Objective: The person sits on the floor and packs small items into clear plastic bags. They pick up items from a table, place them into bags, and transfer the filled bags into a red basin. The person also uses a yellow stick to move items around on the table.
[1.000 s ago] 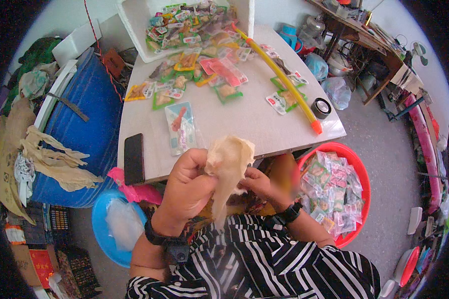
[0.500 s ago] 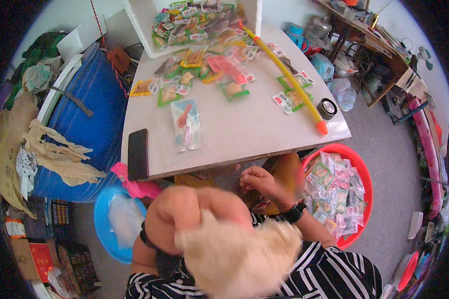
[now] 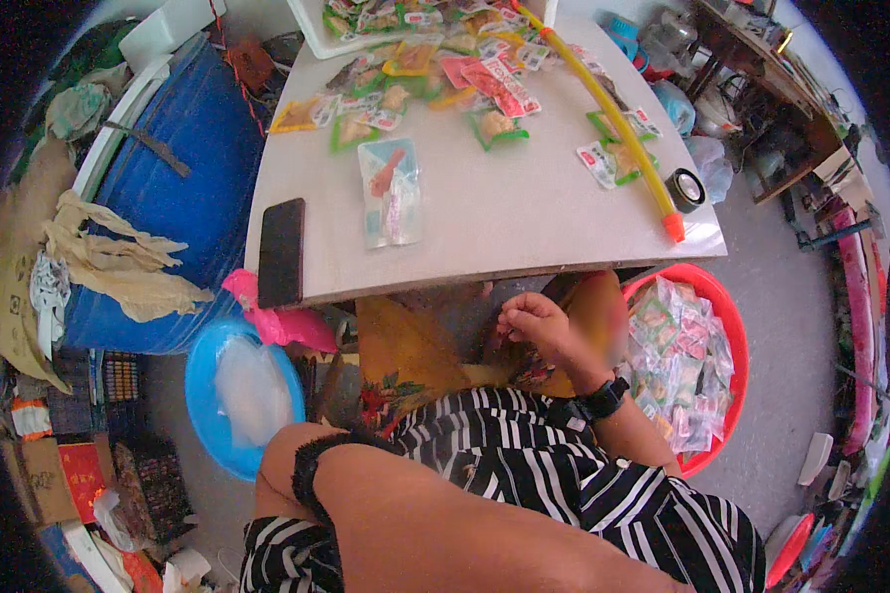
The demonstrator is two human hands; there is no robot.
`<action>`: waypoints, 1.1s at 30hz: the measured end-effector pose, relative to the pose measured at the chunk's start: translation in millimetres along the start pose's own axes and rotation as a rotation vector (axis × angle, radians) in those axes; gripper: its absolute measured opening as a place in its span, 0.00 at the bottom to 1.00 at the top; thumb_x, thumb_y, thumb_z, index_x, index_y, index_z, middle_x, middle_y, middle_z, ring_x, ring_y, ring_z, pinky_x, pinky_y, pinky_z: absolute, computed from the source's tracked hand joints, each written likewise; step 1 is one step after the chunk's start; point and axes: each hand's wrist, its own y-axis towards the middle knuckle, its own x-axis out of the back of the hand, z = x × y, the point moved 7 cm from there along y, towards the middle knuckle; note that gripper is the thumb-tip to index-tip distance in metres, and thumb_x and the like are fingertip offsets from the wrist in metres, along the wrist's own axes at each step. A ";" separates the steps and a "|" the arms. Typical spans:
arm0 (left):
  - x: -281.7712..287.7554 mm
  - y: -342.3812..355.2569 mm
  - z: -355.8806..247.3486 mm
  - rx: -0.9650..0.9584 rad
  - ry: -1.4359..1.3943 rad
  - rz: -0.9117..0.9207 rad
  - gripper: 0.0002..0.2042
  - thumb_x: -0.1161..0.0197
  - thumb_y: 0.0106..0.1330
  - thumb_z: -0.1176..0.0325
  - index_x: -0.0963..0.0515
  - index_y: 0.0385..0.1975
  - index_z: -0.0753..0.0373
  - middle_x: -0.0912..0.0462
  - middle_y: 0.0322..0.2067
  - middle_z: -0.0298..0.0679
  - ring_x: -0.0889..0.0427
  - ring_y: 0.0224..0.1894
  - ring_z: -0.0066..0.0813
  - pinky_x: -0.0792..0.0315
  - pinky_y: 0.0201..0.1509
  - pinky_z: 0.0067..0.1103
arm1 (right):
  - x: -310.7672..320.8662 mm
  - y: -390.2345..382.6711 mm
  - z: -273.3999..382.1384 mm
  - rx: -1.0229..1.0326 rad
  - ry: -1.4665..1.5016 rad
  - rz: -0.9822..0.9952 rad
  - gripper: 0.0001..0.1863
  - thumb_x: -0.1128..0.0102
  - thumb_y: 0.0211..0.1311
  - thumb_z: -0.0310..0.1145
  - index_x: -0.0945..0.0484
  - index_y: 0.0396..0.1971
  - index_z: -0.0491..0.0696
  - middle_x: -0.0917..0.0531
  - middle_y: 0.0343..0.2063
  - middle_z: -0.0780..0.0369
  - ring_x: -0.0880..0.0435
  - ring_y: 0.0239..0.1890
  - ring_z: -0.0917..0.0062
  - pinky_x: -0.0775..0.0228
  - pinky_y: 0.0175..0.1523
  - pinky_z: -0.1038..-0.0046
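One flat packet [image 3: 390, 193] lies on your bench [image 3: 494, 212], probably light, limp and slippery: pinch its side edge. Nearer you, your right grip [image 3: 542, 328] is curled closed, nothing visible inside; your left grip lies beyond the frame.

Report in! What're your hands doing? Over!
Right hand: loosely curled, apparently empty. Left arm: across lower view, fingers unseen. Packets: in red basin, on table.

Smooth tabletop [image 3: 524, 198], probably laminate

Place: small cluttered workshop | Evidence: food packets [image 3: 498, 126] across worktop [image 3: 524, 212]; packet-filled red basin [image 3: 741, 381]; foam box [image 3: 315, 44]; blue tub [image 3: 183, 222]
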 end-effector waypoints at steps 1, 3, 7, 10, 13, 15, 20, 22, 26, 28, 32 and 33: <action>0.5 0.4 -1.0 0.013 -0.006 0.018 0.05 0.52 0.57 0.75 0.33 0.26 0.72 0.28 0.29 0.58 0.24 0.23 0.39 0.27 0.20 0.24 | -0.9 2.5 -1.4 -0.010 -0.014 0.007 0.07 0.49 0.52 0.32 0.30 0.29 0.45 0.26 0.24 0.68 0.29 0.25 0.85 0.36 0.30 0.84; -1.7 0.6 -0.9 0.056 -0.027 0.069 0.05 0.51 0.57 0.75 0.33 0.26 0.72 0.28 0.29 0.57 0.24 0.24 0.38 0.28 0.21 0.24 | -3.6 5.5 -4.1 -0.029 -0.042 0.020 0.07 0.49 0.52 0.32 0.30 0.28 0.45 0.26 0.24 0.67 0.29 0.25 0.85 0.35 0.30 0.83; 1.5 7.3 7.3 0.281 -0.065 0.214 0.06 0.51 0.56 0.74 0.33 0.27 0.71 0.28 0.29 0.56 0.25 0.25 0.38 0.28 0.23 0.24 | 7.0 4.1 -14.2 -0.059 -0.073 -0.064 0.08 0.49 0.52 0.32 0.30 0.31 0.44 0.26 0.24 0.67 0.30 0.26 0.85 0.36 0.30 0.83; 4.0 5.7 15.1 0.538 -0.022 0.445 0.06 0.50 0.56 0.74 0.33 0.27 0.71 0.28 0.30 0.55 0.25 0.25 0.37 0.29 0.24 0.24 | 1.9 5.3 -10.1 -0.071 -0.052 -0.013 0.07 0.50 0.54 0.31 0.31 0.31 0.46 0.25 0.27 0.65 0.26 0.31 0.82 0.35 0.35 0.83; 9.9 2.2 18.1 0.653 0.049 0.577 0.06 0.50 0.55 0.73 0.33 0.28 0.71 0.28 0.30 0.54 0.25 0.26 0.37 0.29 0.25 0.24 | 1.3 7.1 -14.9 -0.110 -0.026 0.001 0.07 0.51 0.54 0.31 0.31 0.32 0.46 0.25 0.27 0.65 0.26 0.31 0.81 0.35 0.35 0.83; 12.4 -0.4 20.8 0.707 0.089 0.653 0.06 0.49 0.55 0.73 0.33 0.28 0.70 0.28 0.30 0.54 0.25 0.26 0.37 0.30 0.26 0.24 | 2.7 10.6 -17.3 -0.084 -0.047 0.046 0.07 0.51 0.54 0.31 0.31 0.32 0.45 0.25 0.27 0.65 0.26 0.31 0.81 0.35 0.35 0.83; 16.8 -5.1 22.9 0.748 0.156 0.754 0.07 0.49 0.54 0.72 0.33 0.29 0.70 0.28 0.30 0.52 0.25 0.28 0.36 0.30 0.27 0.24 | -2.4 5.0 -9.5 -0.070 -0.069 0.045 0.07 0.51 0.54 0.31 0.31 0.32 0.45 0.25 0.27 0.65 0.26 0.31 0.82 0.35 0.35 0.83; 19.2 -6.3 22.9 0.759 0.174 0.776 0.07 0.48 0.54 0.72 0.32 0.29 0.69 0.28 0.31 0.52 0.25 0.28 0.35 0.31 0.28 0.24 | -1.9 1.2 -6.8 -0.083 -0.074 -0.005 0.07 0.52 0.54 0.32 0.31 0.32 0.45 0.25 0.27 0.65 0.26 0.31 0.82 0.35 0.35 0.83; 21.8 -8.6 23.0 0.770 0.199 0.809 0.08 0.48 0.54 0.71 0.32 0.29 0.69 0.28 0.31 0.51 0.26 0.29 0.35 0.31 0.30 0.24 | 3.9 6.6 -17.0 -0.088 -0.061 0.008 0.07 0.51 0.54 0.32 0.32 0.31 0.45 0.25 0.27 0.65 0.26 0.31 0.82 0.36 0.35 0.83; 22.7 -8.4 21.4 0.770 0.211 0.817 0.08 0.48 0.53 0.71 0.32 0.30 0.69 0.28 0.31 0.50 0.26 0.29 0.34 0.32 0.31 0.25 | 2.7 7.5 -18.1 -0.082 -0.061 0.016 0.07 0.51 0.54 0.32 0.32 0.31 0.46 0.25 0.27 0.65 0.26 0.31 0.82 0.36 0.35 0.83; 23.8 -8.2 19.6 0.768 0.228 0.827 0.09 0.47 0.53 0.70 0.32 0.30 0.68 0.28 0.31 0.49 0.26 0.30 0.34 0.32 0.32 0.25 | 1.4 7.3 -16.6 -0.094 -0.073 0.006 0.07 0.50 0.54 0.33 0.31 0.30 0.45 0.25 0.26 0.66 0.27 0.30 0.83 0.36 0.34 0.83; 23.8 -8.8 19.4 0.761 0.234 0.832 0.09 0.47 0.53 0.70 0.32 0.30 0.68 0.28 0.31 0.49 0.26 0.31 0.34 0.32 0.32 0.25 | 1.3 6.9 -15.9 -0.084 -0.078 -0.003 0.08 0.50 0.53 0.33 0.30 0.30 0.45 0.25 0.26 0.66 0.29 0.28 0.84 0.37 0.33 0.84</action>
